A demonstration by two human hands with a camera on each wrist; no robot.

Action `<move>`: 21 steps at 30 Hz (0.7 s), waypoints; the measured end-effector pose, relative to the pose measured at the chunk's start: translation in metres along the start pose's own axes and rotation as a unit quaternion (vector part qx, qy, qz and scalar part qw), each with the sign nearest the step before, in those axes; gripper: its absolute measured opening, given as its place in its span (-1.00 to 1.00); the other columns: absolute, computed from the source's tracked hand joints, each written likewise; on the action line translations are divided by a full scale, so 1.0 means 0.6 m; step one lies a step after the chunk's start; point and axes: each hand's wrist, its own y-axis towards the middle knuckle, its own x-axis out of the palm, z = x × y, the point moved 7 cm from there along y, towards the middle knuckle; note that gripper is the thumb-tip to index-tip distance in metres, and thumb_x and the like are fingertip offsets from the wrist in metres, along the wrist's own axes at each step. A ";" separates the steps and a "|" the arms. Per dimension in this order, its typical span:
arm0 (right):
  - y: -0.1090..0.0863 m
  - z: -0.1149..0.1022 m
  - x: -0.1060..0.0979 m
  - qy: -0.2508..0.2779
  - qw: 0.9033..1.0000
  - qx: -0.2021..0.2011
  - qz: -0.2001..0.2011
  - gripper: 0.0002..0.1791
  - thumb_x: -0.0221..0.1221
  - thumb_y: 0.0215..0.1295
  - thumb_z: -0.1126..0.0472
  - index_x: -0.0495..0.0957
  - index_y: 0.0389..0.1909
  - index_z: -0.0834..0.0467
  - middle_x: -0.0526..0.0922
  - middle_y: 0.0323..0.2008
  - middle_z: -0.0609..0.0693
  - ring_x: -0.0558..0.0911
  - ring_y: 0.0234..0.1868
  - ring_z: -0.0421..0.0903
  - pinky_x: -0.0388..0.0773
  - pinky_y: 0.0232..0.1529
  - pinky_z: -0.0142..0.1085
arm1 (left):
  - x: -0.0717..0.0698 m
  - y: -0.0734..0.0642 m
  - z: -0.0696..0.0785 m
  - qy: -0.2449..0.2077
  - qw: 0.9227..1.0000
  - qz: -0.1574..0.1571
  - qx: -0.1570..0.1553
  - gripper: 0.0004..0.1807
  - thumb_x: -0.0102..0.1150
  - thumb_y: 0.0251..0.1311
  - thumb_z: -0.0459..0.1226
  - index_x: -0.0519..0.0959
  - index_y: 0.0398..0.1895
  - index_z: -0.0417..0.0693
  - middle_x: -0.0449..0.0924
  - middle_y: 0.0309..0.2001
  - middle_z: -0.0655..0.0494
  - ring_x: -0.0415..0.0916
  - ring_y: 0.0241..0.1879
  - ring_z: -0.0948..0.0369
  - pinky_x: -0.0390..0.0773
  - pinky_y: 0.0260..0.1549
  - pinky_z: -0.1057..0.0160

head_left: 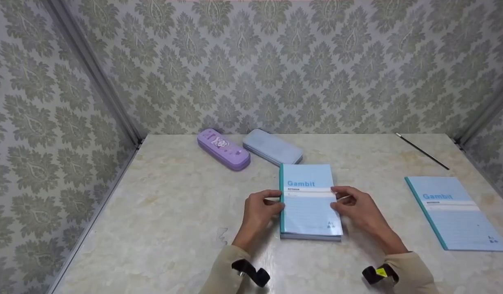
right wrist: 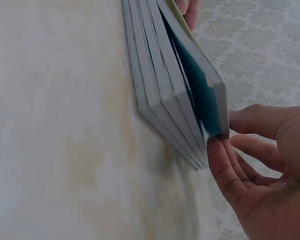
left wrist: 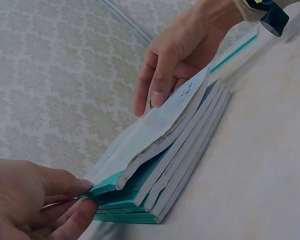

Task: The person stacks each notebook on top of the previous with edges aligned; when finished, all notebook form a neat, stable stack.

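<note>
Work's looking approx. midway, judging by how things are lying: a stack point(head_left: 310, 237) of several notebooks is sitting squarish at centre frame, slightly low, & the top notebook point(head_left: 310, 208) is resting over it w/ a gap showing beneath in both wrist views, so that one isn't lying flat yet. L hand point(head_left: 261, 206) is keeping a narrow grip, thumb & fingers pinching its green spine; R hand point(head_left: 359, 206) is pinching the opposite edge, grip equally narrow. Prob. left over: the separate notebook point(head_left: 457, 216), which is lying face up at lower right of frame, well apart from the stack. Surface-wise, the table point(head_left: 153, 204) is showing a pale marbled top w/ yellowish blotches. Upper centre of it, a purple case point(head_left: 224, 149) & a pale blue case point(head_left: 272, 147) are lying aslant, side by side; a thin dark rod point(head_left: 422, 151) is lying diagonally at right, above the separate notebook. Re room: patterned wallpaper point(head_left: 251, 65) w/ grey-green leafy motifs is covering the back wall & sides, & a grey corner strip point(head_left: 94, 75) is running down the upper left.
</note>
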 end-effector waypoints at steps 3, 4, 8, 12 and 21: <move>0.000 0.001 0.002 -0.006 1.000 -0.003 -0.002 -0.47 0.35 0.45 0.25 0.53 0.37 0.30 0.63 0.09 0.18 0.67 0.03 0.05 0.59 -0.04 -0.37 | 0.000 0.000 0.002 0.020 1.000 0.002 0.006 -0.69 0.45 0.23 -0.45 0.77 0.06 -0.18 0.79 -0.14 0.05 0.70 -0.31 0.23 0.68 -0.36 0.25; 0.000 0.001 0.002 -0.011 1.000 -0.005 -0.002 -0.47 0.36 0.45 0.25 0.54 0.37 0.30 0.64 0.09 0.18 0.68 0.02 0.06 0.59 -0.05 -0.36 | -0.001 0.001 0.002 0.026 1.000 0.004 0.008 -0.69 0.45 0.23 -0.46 0.78 0.05 -0.18 0.79 -0.13 0.05 0.69 -0.31 0.23 0.68 -0.36 0.25; 0.002 -0.001 0.001 -0.027 1.000 -0.014 0.001 -0.48 0.37 0.43 0.26 0.55 0.35 0.32 0.65 0.08 0.19 0.69 0.01 0.07 0.61 -0.03 -0.31 | -0.002 0.002 0.004 0.041 0.999 0.007 0.012 -0.70 0.46 0.21 -0.47 0.79 0.03 -0.18 0.79 -0.08 0.03 0.69 -0.27 0.23 0.69 -0.32 0.26; 0.002 -0.001 -0.004 -0.045 0.999 -0.018 0.005 -0.48 0.38 0.41 0.27 0.57 0.33 0.33 0.68 0.06 0.18 0.70 0.00 0.07 0.63 0.02 -0.21 | -0.001 0.002 0.005 0.045 0.999 0.006 0.015 -0.70 0.46 0.22 -0.47 0.79 0.03 -0.17 0.79 -0.02 0.01 0.70 -0.25 0.23 0.70 -0.28 0.27; 0.006 0.015 -0.001 -0.053 0.999 -0.003 -0.008 -0.46 0.40 0.41 0.23 0.57 0.32 0.36 0.71 0.04 0.16 0.70 0.02 0.07 0.63 0.07 -0.13 | -0.003 -0.002 0.001 0.047 0.999 0.003 0.027 -0.66 0.46 0.23 -0.47 0.78 0.08 -0.18 0.79 0.02 0.01 0.69 -0.23 0.23 0.69 -0.24 0.26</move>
